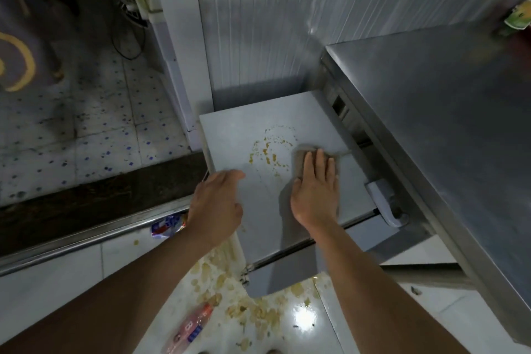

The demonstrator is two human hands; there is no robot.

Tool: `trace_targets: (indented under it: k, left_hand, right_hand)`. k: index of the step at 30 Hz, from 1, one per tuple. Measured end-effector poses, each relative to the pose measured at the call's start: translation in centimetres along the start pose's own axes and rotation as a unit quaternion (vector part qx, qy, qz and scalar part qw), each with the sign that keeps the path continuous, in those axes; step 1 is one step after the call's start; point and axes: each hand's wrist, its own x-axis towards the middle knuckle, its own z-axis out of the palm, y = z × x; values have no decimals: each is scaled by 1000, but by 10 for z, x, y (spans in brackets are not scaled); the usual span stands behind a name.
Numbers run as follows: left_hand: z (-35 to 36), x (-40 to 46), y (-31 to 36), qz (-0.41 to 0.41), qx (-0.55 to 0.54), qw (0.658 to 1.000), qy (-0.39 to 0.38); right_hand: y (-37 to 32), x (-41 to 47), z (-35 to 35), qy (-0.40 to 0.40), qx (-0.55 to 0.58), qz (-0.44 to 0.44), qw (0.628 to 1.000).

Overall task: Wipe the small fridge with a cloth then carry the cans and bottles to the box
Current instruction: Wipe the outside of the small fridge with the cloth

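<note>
Head-worn view, steeply downward, near the fridge top (258, 158).

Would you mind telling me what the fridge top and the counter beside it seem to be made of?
The fridge top looks like painted metal or plastic: flat pale grey, matte. The counter looks like brushed stainless steel: silvery, faintly streaked sheen, thin folded edge.

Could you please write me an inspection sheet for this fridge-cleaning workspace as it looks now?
Surface: fridge top grey, with yellow-brown residue near the middle.
Job's things: cloth flat on the fridge top; bottle and wrapped item on the floor; box not seen.
Clutter: yellowish spill on the floor tiles.
Hands: right hand presses the cloth; left hand rests on the fridge's left edge.
Cables: dark cable by the wall, upper left.
Surroundings: steel counter to the right.
</note>
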Motion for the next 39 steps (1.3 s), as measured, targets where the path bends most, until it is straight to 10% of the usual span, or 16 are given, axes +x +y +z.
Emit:
trace_targets:
  k: [7, 14, 20, 27, 33, 39]
  left_hand:
    - [2, 22, -3, -28, 32, 999, -12]
    - [4, 24, -8, -34, 25, 999, 28]
    - [-11, 42, -9, -37, -5, 998, 56]
    - [-11, 66, -23, -73, 5, 995, 64]
    - [-17, 66, -27, -99, -34, 993, 47]
    - [-21, 43, -39, -84, -98, 991, 26]
  right_hand:
    - [-6, -37, 11, -1, 12, -215, 977]
    - [-11, 52, -3, 20, -2, -2, 1000]
    - [-47, 14, 16, -13, 12, -259, 966]
    - [-35, 110, -5, 23, -10, -29, 999]
    - [-59, 57, 16, -2, 21, -296, 955]
    - [-43, 91, 2, 18, -31, -91, 995]
